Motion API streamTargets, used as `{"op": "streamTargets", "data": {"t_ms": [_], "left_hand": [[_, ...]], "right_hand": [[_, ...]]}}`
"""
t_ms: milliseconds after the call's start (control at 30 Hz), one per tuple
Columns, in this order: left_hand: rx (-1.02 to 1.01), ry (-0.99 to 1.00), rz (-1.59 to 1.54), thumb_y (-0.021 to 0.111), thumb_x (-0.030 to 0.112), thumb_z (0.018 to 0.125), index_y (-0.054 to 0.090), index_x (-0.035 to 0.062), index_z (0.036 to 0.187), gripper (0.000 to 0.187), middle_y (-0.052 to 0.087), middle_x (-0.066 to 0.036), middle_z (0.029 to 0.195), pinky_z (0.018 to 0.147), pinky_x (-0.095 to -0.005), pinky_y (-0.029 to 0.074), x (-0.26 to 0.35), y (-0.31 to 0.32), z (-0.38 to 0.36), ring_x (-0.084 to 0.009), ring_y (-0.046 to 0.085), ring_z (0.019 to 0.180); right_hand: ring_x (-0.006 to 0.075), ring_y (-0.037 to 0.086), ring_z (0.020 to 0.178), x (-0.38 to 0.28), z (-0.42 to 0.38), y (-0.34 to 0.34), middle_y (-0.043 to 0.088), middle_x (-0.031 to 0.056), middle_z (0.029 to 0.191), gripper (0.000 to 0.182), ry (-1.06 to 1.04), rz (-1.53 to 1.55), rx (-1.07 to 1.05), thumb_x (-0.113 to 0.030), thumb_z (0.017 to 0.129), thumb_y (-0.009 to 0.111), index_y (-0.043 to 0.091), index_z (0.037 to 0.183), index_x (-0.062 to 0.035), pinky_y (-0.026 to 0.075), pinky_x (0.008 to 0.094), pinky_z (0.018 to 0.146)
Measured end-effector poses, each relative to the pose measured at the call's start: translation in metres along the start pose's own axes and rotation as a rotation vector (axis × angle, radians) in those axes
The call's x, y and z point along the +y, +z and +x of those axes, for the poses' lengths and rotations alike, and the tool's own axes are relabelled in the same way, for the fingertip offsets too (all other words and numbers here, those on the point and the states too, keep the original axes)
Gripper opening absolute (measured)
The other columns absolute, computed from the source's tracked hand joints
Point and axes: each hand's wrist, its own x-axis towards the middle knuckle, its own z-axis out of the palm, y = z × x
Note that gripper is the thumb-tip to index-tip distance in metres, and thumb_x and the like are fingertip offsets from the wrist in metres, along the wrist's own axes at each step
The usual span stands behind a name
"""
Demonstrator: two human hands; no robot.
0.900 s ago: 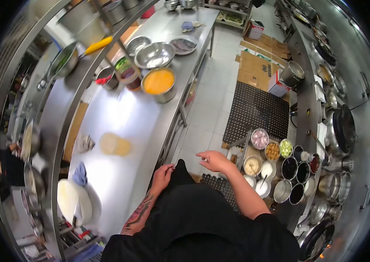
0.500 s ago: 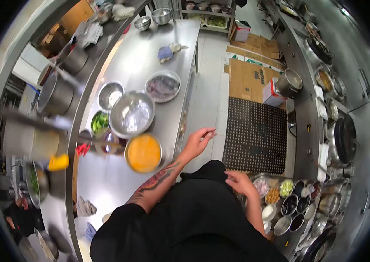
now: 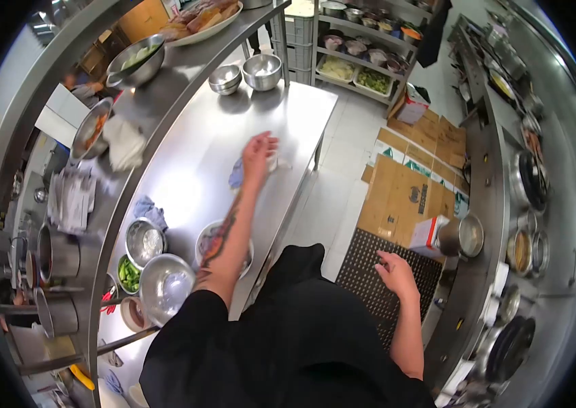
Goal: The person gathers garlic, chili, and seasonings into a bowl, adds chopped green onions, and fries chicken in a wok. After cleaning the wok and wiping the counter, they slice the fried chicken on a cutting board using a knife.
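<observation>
My left hand is stretched out over the steel table, fingers loosely curled and nothing visible between them. It is over or beside a blue and white cloth, and whether it touches the cloth is unclear. My left forearm partly covers a round dish. To its left stand a large steel bowl, a smaller steel bowl and a bowl of green vegetables. My right hand hangs over the black floor mat, fingers apart, holding nothing.
Stacked steel bowls sit at the table's far end. A shelf with pots and bowls runs along the left. Flattened cardboard covers the floor ahead. A pot stands by the right counter, which holds pans.
The view has moved forward along the table. My left hand has reached out from beside the table to over it, near the cloth. The bowl of orange liquid is no longer seen.
</observation>
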Motion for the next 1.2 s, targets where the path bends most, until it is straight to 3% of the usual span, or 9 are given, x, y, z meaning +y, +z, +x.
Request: {"op": "streamTargets", "data": {"t_ms": [333,467,667,967,1000,1033,1067,1133,1200], "left_hand": [[0.698,0.245,0.760,0.074,0.038,0.086,0.071,0.0039,0.102,0.038,0.058,0.001,0.069,0.049,-0.0253,0.042,-0.152,-0.250,0.446,-0.0070,0.048,0.053],[0.469,-0.239,1.471,0.075,0.039,0.083,0.070,0.0009,0.101,0.042,0.070,-0.012,0.087,0.069,-0.0359,0.053,-0.151,-0.279,0.485,-0.0229,0.067,0.077],[0.510,-0.371,1.822,0.071,0.036,0.086,0.071,0.0022,0.101,0.037,0.071,-0.014,0.090,0.073,-0.0377,0.053,-0.120,-0.306,0.473,-0.0256,0.068,0.082],[0.723,0.318,2.706,0.065,0.031,0.090,0.072,0.0043,0.100,0.029,0.071,-0.016,0.094,0.079,-0.0405,0.053,-0.107,-0.303,0.406,-0.0296,0.068,0.088],[0.742,0.394,2.737,0.064,0.031,0.091,0.072,0.0045,0.100,0.029,0.071,-0.016,0.094,0.080,-0.0408,0.053,-0.111,-0.286,0.399,-0.0300,0.068,0.089],[0.777,0.395,1.923,0.058,0.023,0.092,0.071,0.0056,0.096,0.022,0.070,-0.018,0.092,0.079,-0.0442,0.053,-0.081,-0.199,0.405,-0.0335,0.068,0.087],[0.681,-0.026,2.008,0.060,0.020,0.085,0.068,0.0032,0.090,0.019,0.069,-0.018,0.089,0.079,-0.0475,0.051,-0.068,-0.154,0.401,-0.0387,0.065,0.086],[0.904,0.065,1.780,0.060,0.017,0.080,0.065,0.0015,0.087,0.018,0.068,-0.019,0.087,0.076,-0.0508,0.049,-0.068,-0.123,0.395,-0.0411,0.064,0.087],[0.914,0.056,1.767,0.060,0.016,0.079,0.065,0.0009,0.088,0.019,0.067,-0.020,0.087,0.074,-0.0500,0.048,-0.081,-0.134,0.387,-0.0412,0.064,0.085]], "right_hand": [[0.0287,0.070,0.084,0.198,0.233,0.002,0.069,0.0187,0.090,0.031,0.205,0.294,0.248,-0.012,0.088,0.065,0.065,0.117,0.0001,0.055,0.0359,0.076],[0.0138,0.060,0.058,0.320,0.223,0.044,0.061,0.0045,0.074,0.024,0.631,0.518,0.225,-0.007,0.089,0.064,0.067,0.110,0.0021,0.050,0.0282,0.054],[0.0181,0.065,0.068,0.331,0.285,-0.011,0.067,0.0091,0.084,0.024,0.695,0.368,-0.250,-0.010,0.091,0.063,0.066,0.112,0.0022,0.053,0.0332,0.061],[0.0210,0.068,0.078,0.426,0.610,-0.189,0.069,0.0153,0.084,0.027,0.602,0.098,-0.384,-0.020,0.095,0.058,0.066,0.110,0.0005,0.053,0.0399,0.067],[0.0225,0.067,0.070,0.534,0.667,-0.179,0.069,0.0155,0.080,0.023,0.243,-0.121,-0.298,-0.021,0.094,0.058,0.066,0.101,-0.0004,0.052,0.0378,0.065],[0.0208,0.065,0.068,0.488,0.708,-0.230,0.067,0.0129,0.076,0.022,0.331,0.301,-0.260,-0.020,0.093,0.058,0.066,0.099,-0.0005,0.051,0.0358,0.065],[0.0170,0.060,0.057,0.416,0.739,-0.278,0.064,0.0059,0.072,0.022,0.154,-0.055,-0.088,-0.021,0.092,0.060,0.062,0.084,-0.0014,0.050,0.0354,0.055],[0.0201,0.066,0.077,0.470,0.830,-0.309,0.070,0.0099,0.089,0.024,0.054,0.004,-0.076,-0.020,0.093,0.060,0.068,0.104,0.0002,0.053,0.0344,0.070],[0.0173,0.065,0.084,0.369,0.884,-0.373,0.071,0.0085,0.093,0.027,-0.014,-0.158,-0.081,-0.019,0.093,0.060,0.069,0.112,-0.0010,0.052,0.0319,0.075]]}}
